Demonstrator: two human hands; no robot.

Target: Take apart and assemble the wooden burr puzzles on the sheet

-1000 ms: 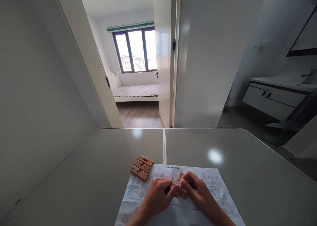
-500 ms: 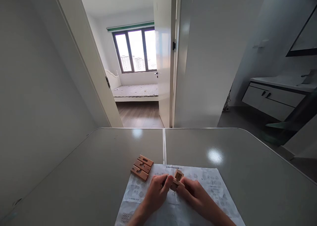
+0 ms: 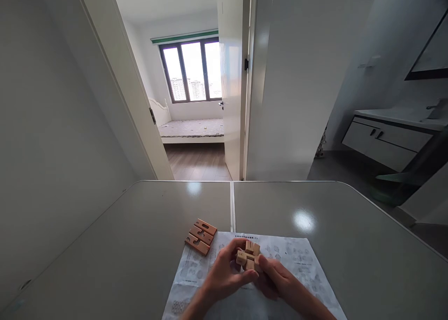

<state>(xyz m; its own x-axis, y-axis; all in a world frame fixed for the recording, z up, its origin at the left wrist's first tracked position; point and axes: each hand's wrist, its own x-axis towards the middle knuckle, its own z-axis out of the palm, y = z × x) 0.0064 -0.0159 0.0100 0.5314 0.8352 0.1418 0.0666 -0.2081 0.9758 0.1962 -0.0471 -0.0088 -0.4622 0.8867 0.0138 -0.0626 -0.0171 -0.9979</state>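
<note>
Head view: forward and down over a grey folding table (image 3: 140, 245); both hands low in the middle of the frame
Item held: interlocking wooden puzzle (image 3: 248, 257), a small cluster of pale crossed blocks; raised just above the near middle of the table, over the printed sheet (image 3: 304, 264)
Left hand (image 3: 224, 275): half curled; thumb on the near face of the puzzle, fingers wrapped round its far left side; gripping it
Right hand (image 3: 276, 280): curled under and against the puzzle's right side; fingertips pinching it; palm mostly hidden
Reason for hold: judged that the two-sided grip keeps the crossed blocks from sliding apart, and leaves the top faces in sight
Spare parts: notched wooden pieces (image 3: 200, 236), three flat bars laid side by side, touching one another; just left of the sheet's far left corner, near the hands; judged parked off the paper so that the diagrams stay uncovered
Sheet: white, flat, square to the person; rows of small diagrams; partly covered by the wrists
Writing: one heading line at the sheet's far edge, too small to read; dark marks on the spare bars, possibly numerals, not legible; no brand seen
Table seam (image 3: 231, 208): pale strip running near to far, ending at the sheet
Far left: open doorway to a room with a bed (image 3: 192, 128) and a window (image 3: 192, 72)
Far right: vanity cabinet (image 3: 385, 142) with dark handles
</note>
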